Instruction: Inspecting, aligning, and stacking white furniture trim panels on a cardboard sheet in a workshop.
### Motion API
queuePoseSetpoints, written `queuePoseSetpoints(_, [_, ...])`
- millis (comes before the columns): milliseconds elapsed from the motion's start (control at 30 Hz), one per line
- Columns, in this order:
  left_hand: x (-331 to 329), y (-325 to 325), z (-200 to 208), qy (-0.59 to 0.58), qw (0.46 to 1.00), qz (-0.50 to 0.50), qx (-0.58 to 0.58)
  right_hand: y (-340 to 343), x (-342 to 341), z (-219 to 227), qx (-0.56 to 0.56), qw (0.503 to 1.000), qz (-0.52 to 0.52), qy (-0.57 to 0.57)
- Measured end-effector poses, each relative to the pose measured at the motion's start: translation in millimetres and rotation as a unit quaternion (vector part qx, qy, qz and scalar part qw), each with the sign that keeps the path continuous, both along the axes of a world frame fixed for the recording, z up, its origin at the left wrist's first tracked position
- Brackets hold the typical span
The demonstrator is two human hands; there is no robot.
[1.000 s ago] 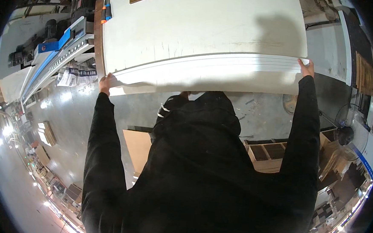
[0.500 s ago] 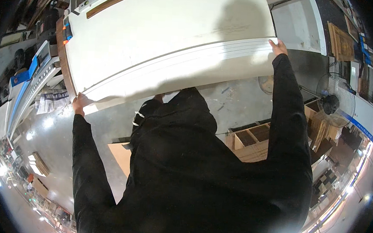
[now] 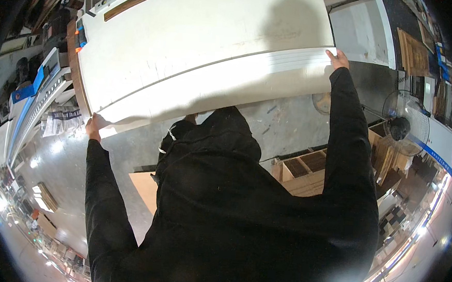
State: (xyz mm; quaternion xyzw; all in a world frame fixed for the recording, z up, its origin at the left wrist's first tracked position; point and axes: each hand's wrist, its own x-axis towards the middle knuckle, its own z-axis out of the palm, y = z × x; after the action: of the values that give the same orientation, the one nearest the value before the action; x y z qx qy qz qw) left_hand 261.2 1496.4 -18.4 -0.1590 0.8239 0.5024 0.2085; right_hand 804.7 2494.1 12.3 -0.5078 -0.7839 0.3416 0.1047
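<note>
Two hands: both grasp one large flat white rectangular panel (image 3: 200,51) at opposite ends
Left hand (image 3: 93,127): fingers clenched on the panel's left corner edge
Right hand (image 3: 338,59): fingers curled over the right end
Panel: held up, spanning between both arms, above the grey concrete floor (image 3: 284,126)
Nearby: wooden crate (image 3: 299,171); standing fan (image 3: 405,126)

Both arms stretched up and wide apart in black sleeves, elbows nearly straight. Left hand (image 3: 93,126) low at the left, fingers curled in a grip, thumb side up. Right hand (image 3: 337,59) higher at the right, fingers bent over an edge, wrist straight.
</note>
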Motion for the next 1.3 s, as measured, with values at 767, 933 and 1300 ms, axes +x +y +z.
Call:
queuePoseSetpoints(767, [66.7, 72.5, 85.8, 0.327, 0.881, -0.099, -0.328, -201.9, -129.8, 46.7, 0.24, 0.905, 0.352, -0.019])
queuePoseSetpoints(933, [151.0, 143.1, 113.0, 0.314, 0.902, -0.174, -0.24, -356.0, -205.1, 79.6, 0.181, 0.829, 0.518, -0.109])
queuePoseSetpoints(1300, [252.4, 89.4, 92.4, 0.171, 0.961, -0.142, -0.166, -385.4, -237.7, 43.5, 0.178, 0.805, 0.551, -0.133])
